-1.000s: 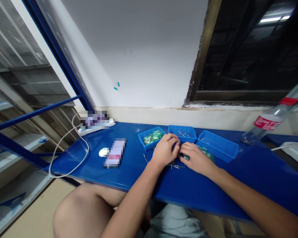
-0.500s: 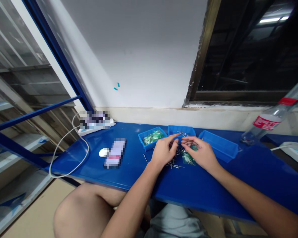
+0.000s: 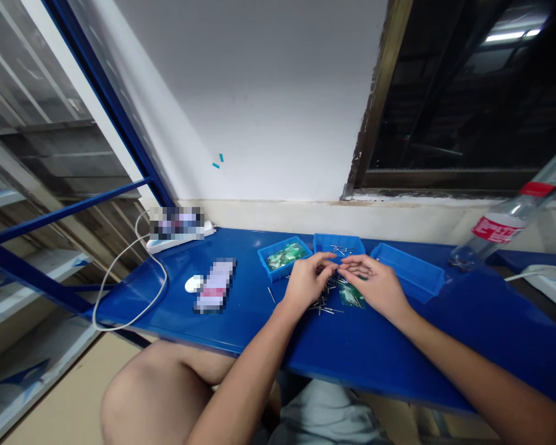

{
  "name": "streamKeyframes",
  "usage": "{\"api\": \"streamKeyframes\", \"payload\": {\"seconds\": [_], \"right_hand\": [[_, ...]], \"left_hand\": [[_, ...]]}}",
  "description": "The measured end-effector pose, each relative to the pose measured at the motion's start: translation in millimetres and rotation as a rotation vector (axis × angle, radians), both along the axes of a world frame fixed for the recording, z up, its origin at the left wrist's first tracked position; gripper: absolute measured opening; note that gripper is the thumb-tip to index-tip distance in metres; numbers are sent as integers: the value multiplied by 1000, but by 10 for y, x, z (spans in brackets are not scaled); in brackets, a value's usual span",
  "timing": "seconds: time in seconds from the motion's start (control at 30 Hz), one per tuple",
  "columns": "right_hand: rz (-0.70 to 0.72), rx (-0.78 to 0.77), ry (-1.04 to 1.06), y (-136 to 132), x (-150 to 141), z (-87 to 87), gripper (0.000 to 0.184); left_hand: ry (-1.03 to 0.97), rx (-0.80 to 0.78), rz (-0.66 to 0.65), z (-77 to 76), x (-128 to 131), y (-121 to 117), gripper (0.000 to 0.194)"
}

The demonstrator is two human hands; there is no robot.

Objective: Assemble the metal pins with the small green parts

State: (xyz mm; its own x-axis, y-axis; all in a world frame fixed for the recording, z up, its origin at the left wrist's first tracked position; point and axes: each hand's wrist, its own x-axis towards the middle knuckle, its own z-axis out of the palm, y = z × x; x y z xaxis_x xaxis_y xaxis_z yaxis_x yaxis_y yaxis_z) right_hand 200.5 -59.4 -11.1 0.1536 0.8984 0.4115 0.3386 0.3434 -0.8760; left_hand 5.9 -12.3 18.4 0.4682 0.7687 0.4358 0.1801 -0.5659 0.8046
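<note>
My left hand (image 3: 308, 281) and my right hand (image 3: 373, 281) meet fingertip to fingertip above the blue table. Thumb and forefinger are pinched on each; whatever lies between them is too small to make out. Beneath the hands is a loose heap of thin metal pins (image 3: 324, 306) that look like pop rivets, partly hidden by my left hand. A clear and green plastic bag (image 3: 351, 296) with pins in it lies flat just under my right hand. One single pin (image 3: 271, 295) rests apart on the left.
Behind the hands stand a blue bin of green bags (image 3: 285, 256), a blue bin with a few pins (image 3: 340, 245) and a third blue bin (image 3: 410, 272). A plastic bottle (image 3: 498, 228) leans at right. A blurred-out phone-like item (image 3: 215, 284), white disc (image 3: 193, 284) and power strip (image 3: 180, 239) lie left.
My right hand has lifted off the green bag, which shows on the table now. Both hands have come up slightly, and their fingertips have closed together.
</note>
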Motion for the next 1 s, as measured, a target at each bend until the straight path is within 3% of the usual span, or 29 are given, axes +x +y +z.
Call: {"api": "streamKeyframes", "payload": {"seconds": [0.13,0.27,0.43,0.63,0.73,0.83,1.0], "right_hand": [[13,-7,-112,-12,-7,15,27],[9,55,-247,-44,-27,78,32],[-51,91,-266,-57,17,110,14],[-19,103,-325,-45,41,86,15],[-9,91,-320,-52,16,96,19],[-23,86,-312,-69,-4,117,21],[-74,69,-336,-93,-17,154,22]], "left_hand": [[-12,11,-17,10,8,-17,35],[-4,27,7,62,5,-53,40],[115,-36,-6,125,-12,-112,45],[-11,-90,-109,16,26,-63,31],[-69,-120,-91,-54,31,-9,46],[-67,-79,-34,-73,21,11,58],[33,90,11,-46,-4,-13,62]]}}
